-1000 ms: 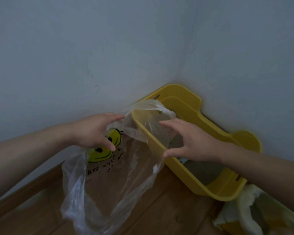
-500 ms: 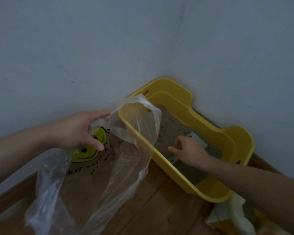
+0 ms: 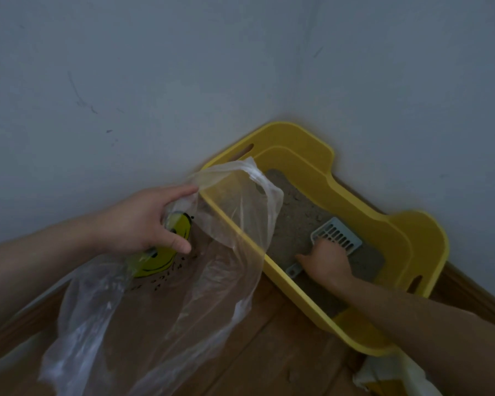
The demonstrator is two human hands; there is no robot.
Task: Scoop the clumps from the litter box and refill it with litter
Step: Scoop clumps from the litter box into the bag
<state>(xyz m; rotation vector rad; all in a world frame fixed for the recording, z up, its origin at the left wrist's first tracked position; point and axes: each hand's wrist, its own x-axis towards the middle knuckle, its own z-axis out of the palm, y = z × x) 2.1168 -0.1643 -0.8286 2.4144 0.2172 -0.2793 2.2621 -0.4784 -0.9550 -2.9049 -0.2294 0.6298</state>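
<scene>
A yellow litter box (image 3: 389, 224) stands in the corner of two walls, with grey-brown litter (image 3: 295, 215) in it. A pale slotted scoop (image 3: 337, 235) lies on the litter. My right hand (image 3: 323, 261) is down inside the box and grips the scoop's handle. My left hand (image 3: 143, 221) holds up the rim of a clear plastic bag (image 3: 160, 318) with a yellow smiley print; one bag handle drapes over the box's near edge.
Grey walls meet behind the box. Below lies a wooden floor (image 3: 269, 355) with a skirting board. A white and yellow bag (image 3: 395, 375) lies at the bottom right, close to the box's near corner.
My right hand left the bag's edge, went down into the box and closed on the scoop's handle. The left hand keeps holding the bag open.
</scene>
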